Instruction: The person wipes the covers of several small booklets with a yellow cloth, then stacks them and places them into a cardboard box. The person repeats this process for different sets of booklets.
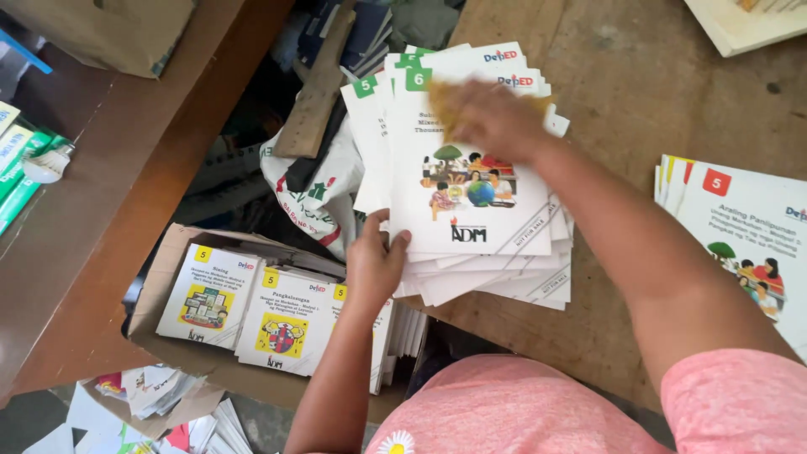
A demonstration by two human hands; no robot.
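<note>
Leftmost, a brown wooden shelf edge [126,210] runs diagonally, with green packets [21,168] lying on it. Below it an open cardboard box [164,269] on the floor holds white booklets with yellow squares [252,311], laid flat and overlapping, their covers up. Next comes the left hand [376,262], fingers curled and thumb on top, pinching the lower left corner of a fanned pile of white booklets [471,210]; the grip seems meant to keep the loose pile from sliding, since its near-left part overhangs the counter [622,101] above the box. The top booklet carries a green square and a picture of children around a globe. The right hand [487,118] lies on the upper part of that cover with a yellowish cloth [450,105] under its fingers; it is blurred, so how far the fingers are bent I cannot tell. Right of the forearm the counter is bare wood, and another stack with a red-square cover [748,227] lies at the right edge, well apart.
</note>
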